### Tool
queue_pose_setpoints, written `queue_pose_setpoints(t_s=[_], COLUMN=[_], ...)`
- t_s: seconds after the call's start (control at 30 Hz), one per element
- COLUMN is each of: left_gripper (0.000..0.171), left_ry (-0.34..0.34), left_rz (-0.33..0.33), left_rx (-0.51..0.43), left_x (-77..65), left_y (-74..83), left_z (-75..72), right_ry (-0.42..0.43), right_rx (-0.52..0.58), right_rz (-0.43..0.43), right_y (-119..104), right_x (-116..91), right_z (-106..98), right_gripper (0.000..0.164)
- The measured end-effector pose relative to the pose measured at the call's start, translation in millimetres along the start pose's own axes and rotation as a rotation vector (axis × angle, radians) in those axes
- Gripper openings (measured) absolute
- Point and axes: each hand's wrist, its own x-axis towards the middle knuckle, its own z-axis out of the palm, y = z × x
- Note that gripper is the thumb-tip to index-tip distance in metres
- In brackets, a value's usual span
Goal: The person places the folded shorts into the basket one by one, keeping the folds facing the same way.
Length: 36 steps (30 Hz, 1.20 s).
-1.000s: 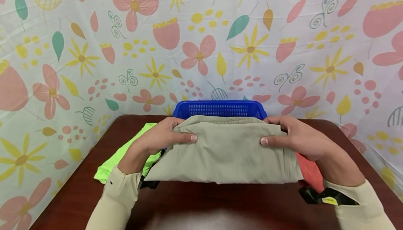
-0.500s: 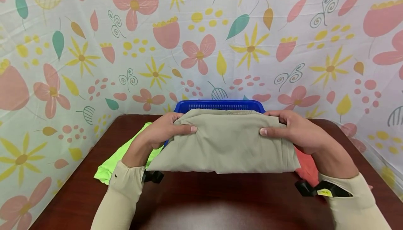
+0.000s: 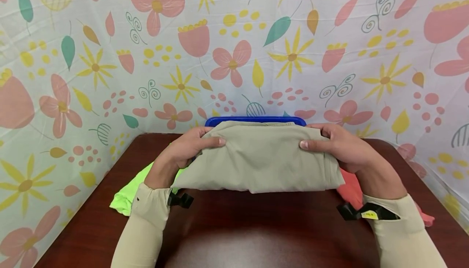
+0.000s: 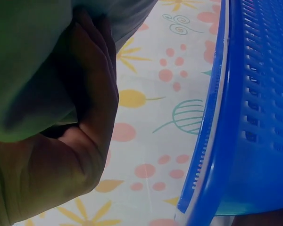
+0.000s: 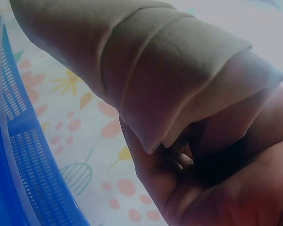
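A folded grey-beige garment (image 3: 260,158) spans between my two hands, raised over the table in front of the blue basket (image 3: 256,119). My left hand (image 3: 185,148) pinches its left end, thumb on the near face and fingers behind. At the other end my right hand (image 3: 344,146) grips it the same way. In the right wrist view, layered folds of the garment (image 5: 165,66) hang over the fingers. The left wrist view has the left hand (image 4: 85,136) in shadow under the cloth, with the basket wall (image 4: 254,94) to its right. Most of the basket is hidden behind the garment in the head view.
Bright green cloth (image 3: 130,188) lies on the dark wooden table (image 3: 249,227) at the left. Red cloth (image 3: 351,188) lies on the right, partly behind the right forearm. A flower-patterned curtain (image 3: 234,36) hangs just behind the table.
Both hands have carried the garment forward, away from the body and toward the basket. It now covers more of the basket, leaving mainly the back rim showing. The grip looks the same.
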Motion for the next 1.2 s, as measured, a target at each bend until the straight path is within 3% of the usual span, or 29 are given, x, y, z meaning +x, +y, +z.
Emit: queue_pose_setpoints(t_s=[0.33,0.5,0.93,1.2], left_gripper=[0.037,0.044,0.037,0.039], left_ry=[0.053,0.078,0.129,0.214], left_rz=[-0.008,-0.007,0.089,0.098], left_rx=[-0.036,-0.026,0.001,0.079], left_x=[2.9,7.0,19.3,23.6], left_y=[-1.7,-1.7,-9.2,-12.9], left_z=[-8.1,-10.3,-16.3,-19.2], right_ry=[0.070,0.085,0.205,0.286], right_rx=[0.011,0.081,0.138,0.039], right_rz=[0.007,0.027,0.032,0.043], right_y=[6.7,8.0,13.4,21.2], right_x=[12.2,15.8,23.9,31.7], right_z=[-2.7,-3.8,-3.1,-2.5], right_gripper=[0.018,0.014,0.013,0.016])
